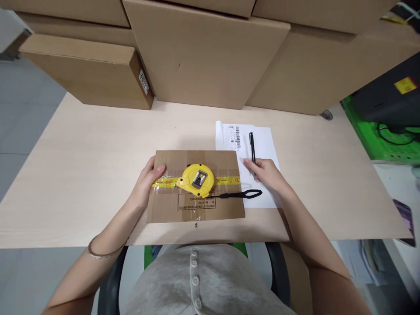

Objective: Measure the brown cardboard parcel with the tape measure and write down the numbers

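The box (226, 164) is just lying on the desk (82, 183), long side running left to right, right end over the paper (267, 192). The left hand (147, 177) is clamped on its left edge, thumb on top. The tape measure (198, 180) sits on the box between both hands, a bit nearer the left one, strap (238, 194) trailing right past the box edge. The right hand (265, 171) looks pinched on the pen (252, 146) near its close end, long axis mostly front to back.
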A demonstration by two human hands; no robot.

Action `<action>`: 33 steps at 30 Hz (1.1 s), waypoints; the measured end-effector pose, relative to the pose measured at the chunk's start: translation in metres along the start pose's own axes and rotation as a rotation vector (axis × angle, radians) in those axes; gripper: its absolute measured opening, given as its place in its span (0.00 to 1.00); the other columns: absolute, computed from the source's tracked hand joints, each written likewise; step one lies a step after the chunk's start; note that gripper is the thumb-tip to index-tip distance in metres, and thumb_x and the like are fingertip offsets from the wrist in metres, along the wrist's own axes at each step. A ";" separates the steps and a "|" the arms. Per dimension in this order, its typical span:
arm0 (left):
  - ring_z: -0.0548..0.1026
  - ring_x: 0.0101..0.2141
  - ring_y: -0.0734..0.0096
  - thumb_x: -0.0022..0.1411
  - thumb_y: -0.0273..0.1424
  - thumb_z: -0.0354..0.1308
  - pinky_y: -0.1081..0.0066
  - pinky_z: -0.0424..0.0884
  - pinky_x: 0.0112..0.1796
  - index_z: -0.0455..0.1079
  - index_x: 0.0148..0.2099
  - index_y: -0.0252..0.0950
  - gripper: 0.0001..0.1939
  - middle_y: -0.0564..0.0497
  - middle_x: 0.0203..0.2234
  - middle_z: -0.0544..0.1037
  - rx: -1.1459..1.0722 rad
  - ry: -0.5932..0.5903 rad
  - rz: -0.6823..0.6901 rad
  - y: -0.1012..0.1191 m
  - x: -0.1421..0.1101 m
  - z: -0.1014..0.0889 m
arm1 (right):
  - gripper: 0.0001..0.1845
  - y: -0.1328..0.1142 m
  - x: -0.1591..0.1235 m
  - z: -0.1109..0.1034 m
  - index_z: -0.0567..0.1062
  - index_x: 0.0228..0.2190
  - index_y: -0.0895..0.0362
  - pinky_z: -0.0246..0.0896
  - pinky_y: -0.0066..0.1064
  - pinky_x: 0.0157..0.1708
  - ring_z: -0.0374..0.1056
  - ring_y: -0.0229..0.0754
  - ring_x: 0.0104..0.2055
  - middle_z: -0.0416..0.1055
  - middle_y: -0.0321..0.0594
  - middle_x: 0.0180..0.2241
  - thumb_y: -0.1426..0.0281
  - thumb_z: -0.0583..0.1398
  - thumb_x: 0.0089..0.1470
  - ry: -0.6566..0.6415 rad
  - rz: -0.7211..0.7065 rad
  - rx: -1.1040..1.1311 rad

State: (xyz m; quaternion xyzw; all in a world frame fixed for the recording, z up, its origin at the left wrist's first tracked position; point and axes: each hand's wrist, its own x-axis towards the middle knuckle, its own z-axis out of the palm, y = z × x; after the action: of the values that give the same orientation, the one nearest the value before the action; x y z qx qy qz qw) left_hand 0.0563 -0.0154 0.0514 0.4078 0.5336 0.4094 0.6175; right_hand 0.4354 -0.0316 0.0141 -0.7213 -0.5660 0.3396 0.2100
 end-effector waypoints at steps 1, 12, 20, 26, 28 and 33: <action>0.79 0.55 0.41 0.61 0.50 0.66 0.56 0.76 0.50 0.75 0.57 0.40 0.28 0.45 0.50 0.84 0.012 -0.007 0.006 0.000 0.001 -0.001 | 0.36 -0.003 0.000 0.000 0.60 0.14 0.50 0.53 0.36 0.23 0.62 0.43 0.18 0.63 0.39 0.13 0.40 0.58 0.62 0.029 0.009 -0.070; 0.56 0.74 0.47 0.67 0.54 0.61 0.48 0.52 0.72 0.60 0.74 0.54 0.37 0.48 0.73 0.63 0.153 -0.087 0.312 -0.010 0.013 -0.024 | 0.19 -0.078 -0.016 -0.003 0.78 0.35 0.56 0.60 0.44 0.38 0.75 0.58 0.39 0.78 0.56 0.37 0.56 0.57 0.68 0.382 -0.080 -0.468; 0.49 0.76 0.53 0.77 0.53 0.40 0.47 0.42 0.75 0.75 0.63 0.54 0.27 0.52 0.71 0.64 0.278 -0.363 0.509 -0.033 0.037 -0.043 | 0.35 -0.147 -0.058 0.031 0.76 0.53 0.59 0.55 0.63 0.64 0.64 0.65 0.66 0.70 0.60 0.63 0.43 0.48 0.70 0.166 -0.723 -0.513; 0.50 0.76 0.51 0.76 0.57 0.35 0.48 0.48 0.74 0.75 0.63 0.51 0.34 0.54 0.74 0.60 0.098 -0.506 0.446 -0.033 0.038 -0.043 | 0.28 -0.162 -0.058 0.041 0.66 0.54 0.50 0.70 0.53 0.58 0.72 0.56 0.61 0.74 0.51 0.59 0.46 0.63 0.63 -0.234 -0.629 -0.039; 0.52 0.75 0.49 0.75 0.58 0.35 0.47 0.50 0.73 0.75 0.64 0.50 0.35 0.54 0.75 0.58 0.053 -0.544 0.395 -0.032 0.039 -0.044 | 0.27 -0.172 -0.055 0.048 0.64 0.56 0.49 0.75 0.44 0.48 0.77 0.51 0.53 0.76 0.48 0.57 0.51 0.65 0.64 -0.280 -0.634 0.066; 0.56 0.73 0.47 0.73 0.61 0.40 0.46 0.50 0.72 0.73 0.65 0.50 0.35 0.50 0.73 0.61 0.012 -0.556 0.392 -0.037 0.042 -0.051 | 0.21 -0.200 -0.041 0.066 0.69 0.55 0.49 0.74 0.39 0.50 0.78 0.47 0.52 0.79 0.41 0.55 0.62 0.66 0.64 -0.266 -0.851 0.060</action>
State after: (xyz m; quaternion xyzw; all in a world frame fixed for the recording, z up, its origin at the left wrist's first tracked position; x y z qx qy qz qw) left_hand 0.0125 0.0150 -0.0019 0.6021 0.2589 0.3904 0.6465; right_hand 0.2472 -0.0224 0.1168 -0.3676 -0.8244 0.3292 0.2774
